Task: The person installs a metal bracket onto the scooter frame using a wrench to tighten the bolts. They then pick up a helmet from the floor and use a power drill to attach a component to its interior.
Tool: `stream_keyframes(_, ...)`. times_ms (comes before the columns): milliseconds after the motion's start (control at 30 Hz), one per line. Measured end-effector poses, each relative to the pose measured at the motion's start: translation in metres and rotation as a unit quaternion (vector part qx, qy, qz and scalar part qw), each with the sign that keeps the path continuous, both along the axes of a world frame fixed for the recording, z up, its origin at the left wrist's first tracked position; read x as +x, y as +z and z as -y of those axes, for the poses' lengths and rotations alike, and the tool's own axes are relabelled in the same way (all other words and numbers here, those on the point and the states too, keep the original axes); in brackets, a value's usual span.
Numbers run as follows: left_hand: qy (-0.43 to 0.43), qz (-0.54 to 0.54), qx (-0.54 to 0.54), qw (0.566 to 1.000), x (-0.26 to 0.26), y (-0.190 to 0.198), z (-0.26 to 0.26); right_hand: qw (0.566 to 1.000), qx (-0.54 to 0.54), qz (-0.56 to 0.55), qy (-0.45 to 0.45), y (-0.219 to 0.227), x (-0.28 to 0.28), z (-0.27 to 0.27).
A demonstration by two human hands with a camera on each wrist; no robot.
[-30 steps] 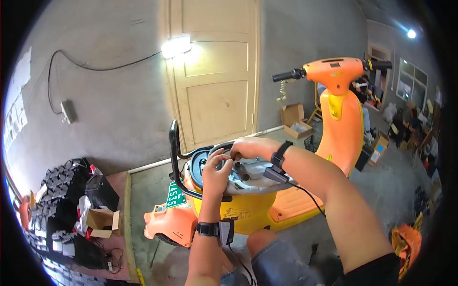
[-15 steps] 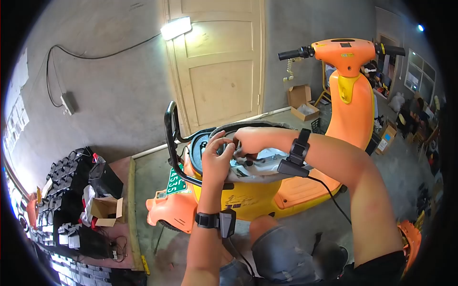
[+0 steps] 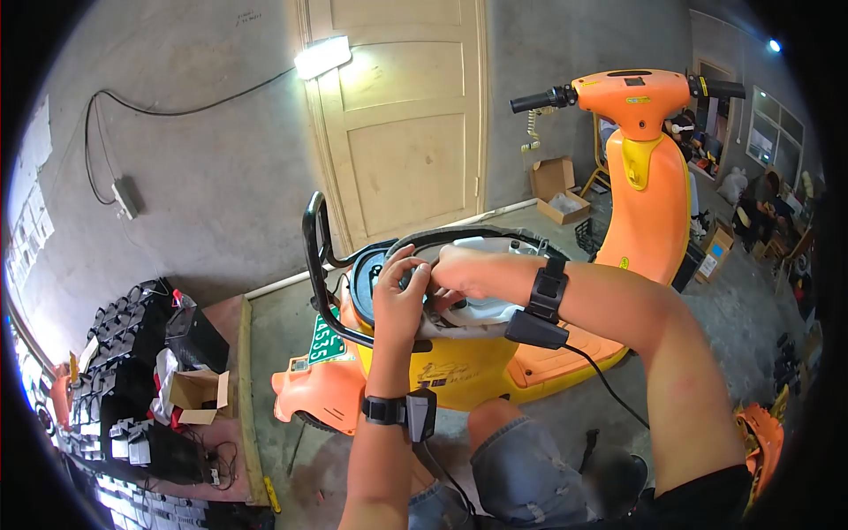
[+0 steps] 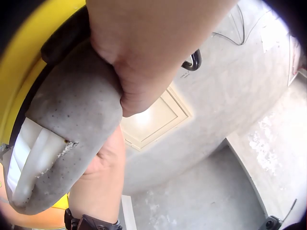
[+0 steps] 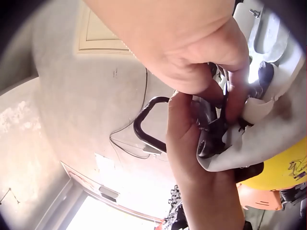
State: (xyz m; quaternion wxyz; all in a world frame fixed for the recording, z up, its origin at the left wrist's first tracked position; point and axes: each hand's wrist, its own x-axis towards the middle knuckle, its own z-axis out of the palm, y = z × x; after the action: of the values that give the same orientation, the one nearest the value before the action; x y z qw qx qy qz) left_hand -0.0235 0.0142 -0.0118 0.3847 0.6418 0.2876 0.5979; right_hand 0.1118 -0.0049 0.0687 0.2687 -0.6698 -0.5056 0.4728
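Note:
An orange and yellow scooter (image 3: 459, 380) stands before me, its seat compartment uncovered and edged by a grey rim (image 4: 81, 96). My left hand (image 3: 402, 296) is at the near rear side of this opening, thumb and fingers bent around a small black fitting (image 5: 211, 139) with a round hole in its end. From the far side my right hand (image 3: 464, 272) reaches down, its fingertips pinching dark material at the same fitting; I cannot tell which piece exactly. White plastic (image 4: 36, 153) shows inside the rim. In the left wrist view the left fingertips are hidden.
A black grab rail (image 3: 314, 265) rises behind the opening, close to my left hand. Black battery-like blocks (image 3: 132, 344) and an open carton (image 3: 203, 395) are at the left. A lit lamp (image 3: 322, 57) hangs by the door (image 3: 406, 168). Cables trail from both wrist cameras.
The head view has tilted, so the scooter sits higher and further right than a second ago. My right hand has shifted slightly and turned at the fitting; the left hand keeps its place.

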Motion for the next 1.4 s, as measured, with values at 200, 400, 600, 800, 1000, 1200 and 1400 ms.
stream_keyframes(200,0.004,0.007,0.006,1.0,0.0,-0.001,0.001,0.984,0.09,0.059,0.144,0.019,0.033,0.004)
stream_keyframes(400,0.0,-0.007,0.0,1.0,-0.001,0.001,0.002,0.834,0.344,0.342,0.262,0.015,0.069,-0.018)
stream_keyframes(600,0.001,-0.005,-0.016,1.0,0.0,0.001,0.002,0.819,0.338,0.317,0.338,0.007,0.067,-0.035)
stream_keyframes(800,-0.008,-0.008,-0.002,1.0,-0.002,0.0,-0.001,0.765,0.378,0.337,0.397,-0.007,0.066,-0.07)
stream_keyframes(1000,0.0,-0.004,-0.011,1.0,-0.002,0.003,0.004,0.812,0.325,0.328,0.357,-0.013,0.065,-0.066)
stream_keyframes(1200,-0.003,-0.003,-0.004,1.0,-0.001,0.005,0.003,0.857,0.218,0.343,0.318,0.001,0.05,-0.036)
stream_keyframes(1400,-0.001,0.005,-0.013,1.0,0.0,0.001,0.003,0.946,0.051,0.273,0.167,0.003,0.013,-0.019)
